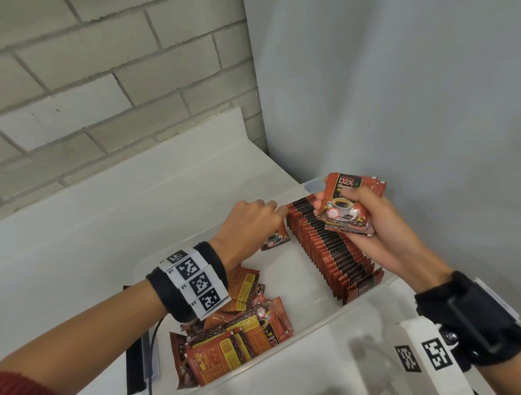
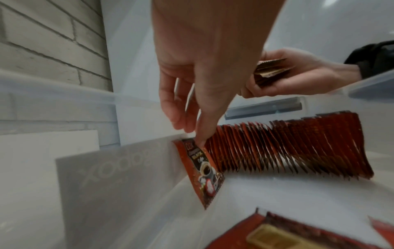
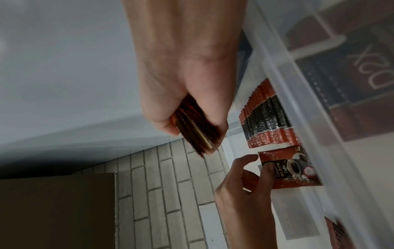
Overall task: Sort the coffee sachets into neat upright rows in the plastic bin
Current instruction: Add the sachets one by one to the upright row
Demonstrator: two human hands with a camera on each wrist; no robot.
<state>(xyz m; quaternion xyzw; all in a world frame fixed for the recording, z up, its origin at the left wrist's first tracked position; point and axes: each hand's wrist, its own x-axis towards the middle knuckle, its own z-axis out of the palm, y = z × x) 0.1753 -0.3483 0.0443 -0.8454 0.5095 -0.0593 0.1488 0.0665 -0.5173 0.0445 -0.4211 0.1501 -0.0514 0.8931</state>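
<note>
A clear plastic bin (image 1: 303, 352) holds a long upright row of red-and-black coffee sachets (image 1: 326, 242) along its right side. A loose pile of sachets (image 1: 234, 334) lies in the near left corner. My left hand (image 1: 279, 210) pinches the top of a single sachet (image 2: 202, 170), which stands tilted at the row's far end (image 2: 287, 146), by the bin's far wall. My right hand (image 1: 337, 200) hovers above the row and grips a small stack of sachets (image 1: 345, 212). In the right wrist view that stack (image 3: 192, 128) shows edge-on, with the left hand (image 3: 260, 161) on the single sachet (image 3: 292, 168).
The bin sits on a white surface (image 1: 77, 233) in a corner, with a brick wall (image 1: 101, 70) behind and a plain wall (image 1: 397, 89) to the right. A black strap and cable (image 1: 135, 364) lie by the bin's left edge. The bin floor (image 1: 285, 270) between row and pile is bare.
</note>
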